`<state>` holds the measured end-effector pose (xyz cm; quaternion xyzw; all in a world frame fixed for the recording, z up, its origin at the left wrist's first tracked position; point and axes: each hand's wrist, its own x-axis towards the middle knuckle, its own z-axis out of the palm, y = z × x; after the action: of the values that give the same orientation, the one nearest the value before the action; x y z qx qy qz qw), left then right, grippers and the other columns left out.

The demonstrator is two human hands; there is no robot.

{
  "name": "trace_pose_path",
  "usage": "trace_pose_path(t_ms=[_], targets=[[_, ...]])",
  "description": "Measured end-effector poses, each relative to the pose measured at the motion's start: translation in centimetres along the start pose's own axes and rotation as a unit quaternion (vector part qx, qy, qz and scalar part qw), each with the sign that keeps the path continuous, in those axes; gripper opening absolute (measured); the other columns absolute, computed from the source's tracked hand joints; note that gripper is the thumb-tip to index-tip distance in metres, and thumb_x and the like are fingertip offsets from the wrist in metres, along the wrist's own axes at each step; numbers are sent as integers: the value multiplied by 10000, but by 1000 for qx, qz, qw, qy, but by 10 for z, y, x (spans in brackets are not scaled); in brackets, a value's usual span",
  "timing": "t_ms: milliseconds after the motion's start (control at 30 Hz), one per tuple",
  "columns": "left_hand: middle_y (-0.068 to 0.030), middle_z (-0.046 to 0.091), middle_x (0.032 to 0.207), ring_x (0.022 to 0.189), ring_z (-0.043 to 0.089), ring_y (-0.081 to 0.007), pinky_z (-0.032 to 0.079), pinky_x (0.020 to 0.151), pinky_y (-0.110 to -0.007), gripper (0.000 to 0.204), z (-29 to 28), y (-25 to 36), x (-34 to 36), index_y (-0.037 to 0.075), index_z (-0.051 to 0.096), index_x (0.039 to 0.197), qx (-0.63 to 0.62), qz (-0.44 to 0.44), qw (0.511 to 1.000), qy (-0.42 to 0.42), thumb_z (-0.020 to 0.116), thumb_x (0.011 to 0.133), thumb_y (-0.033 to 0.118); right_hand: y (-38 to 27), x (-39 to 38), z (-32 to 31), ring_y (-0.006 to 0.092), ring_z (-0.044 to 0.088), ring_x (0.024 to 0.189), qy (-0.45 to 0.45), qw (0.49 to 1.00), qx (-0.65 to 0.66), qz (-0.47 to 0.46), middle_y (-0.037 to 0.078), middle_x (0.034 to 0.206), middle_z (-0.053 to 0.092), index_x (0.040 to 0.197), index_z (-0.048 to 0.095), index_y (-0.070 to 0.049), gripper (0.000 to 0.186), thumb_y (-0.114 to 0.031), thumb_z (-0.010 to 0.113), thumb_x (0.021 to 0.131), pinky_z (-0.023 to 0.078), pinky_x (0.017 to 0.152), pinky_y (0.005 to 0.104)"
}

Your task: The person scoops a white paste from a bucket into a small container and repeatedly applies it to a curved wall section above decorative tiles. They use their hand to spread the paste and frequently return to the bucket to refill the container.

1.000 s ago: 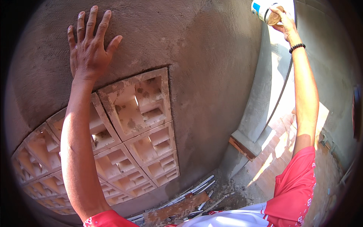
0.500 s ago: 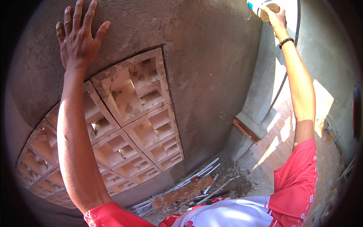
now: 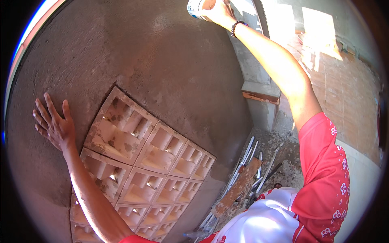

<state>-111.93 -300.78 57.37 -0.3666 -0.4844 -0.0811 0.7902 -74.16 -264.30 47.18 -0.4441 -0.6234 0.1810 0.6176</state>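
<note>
My left hand (image 3: 56, 124) lies with fingers spread against a brown-grey plastered wall (image 3: 170, 56), left of the pale vent blocks (image 3: 137, 167). Up at the top edge, my right hand (image 3: 223, 14) grips a round can (image 3: 196, 9) with a white and blue side. The can is tilted against or close to the upper wall; whether they touch I cannot tell. Part of the can is covered by my fingers, and its contents do not show. A dark beaded bracelet (image 3: 236, 28) circles my right wrist.
A concrete ledge (image 3: 261, 90) with a reddish-brown edge juts out beside the wall's right end. Below it lie thin white strips (image 3: 242, 162) and a brown board (image 3: 239, 187) among rubble. Sunlit brown floor tiles (image 3: 344, 89) stretch to the right.
The view has swung, so wall and blocks appear rotated. My left hand now shows lower beside the blocks, still flat. The can in my right hand now appears farther left, over the wall.
</note>
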Motion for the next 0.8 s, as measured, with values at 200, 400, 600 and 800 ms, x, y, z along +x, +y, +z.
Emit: trace_pose_path(t_ms=[200, 400, 600, 800], targets=[[-34, 226, 1585, 1454, 203, -325, 164, 1162, -580, 648, 13, 11, 7, 340, 256, 1513, 17, -8, 1000, -7, 327, 948, 649, 189, -73, -30, 320, 436, 1315, 22, 963, 238, 123, 212, 1445, 390, 1502, 226, -116, 1074, -403, 829, 661, 503, 943, 435], [-47, 240, 1577, 1447, 216, -333, 184, 1149, -597, 644, 9, 10, 8, 327, 260, 1514, 20, 5, 1000, 11, 323, 956, 641, 324, -360, -130, 245, 638, 960, -145, 811, 375, 425, 159, 1208, 543, 1522, 134, -147, 946, -312, 734, 811, 552, 773, 377], [-78, 198, 1591, 1456, 186, -346, 143, 1148, -611, 638, 7, 11, -3, 305, 243, 1523, 18, 0, 1000, 0, 279, 973, 625, 320, -571, -233, 389, 612, 1046, -90, 728, 368, 571, 146, 1326, 457, 1464, 270, -234, 715, -400, 605, 855, 515, 854, 524], [-103, 60, 1616, 1486, 1, -334, 28, 1168, -595, 685, -29, 162, -20, 251, 212, 1536, -209, 99, 967, -107, 412, 960, 563, 298, -634, -298, 445, 582, 1063, -48, 717, 359, 595, 187, 1333, 431, 1475, 220, -222, 768, -403, 613, 841, 519, 829, 513]])
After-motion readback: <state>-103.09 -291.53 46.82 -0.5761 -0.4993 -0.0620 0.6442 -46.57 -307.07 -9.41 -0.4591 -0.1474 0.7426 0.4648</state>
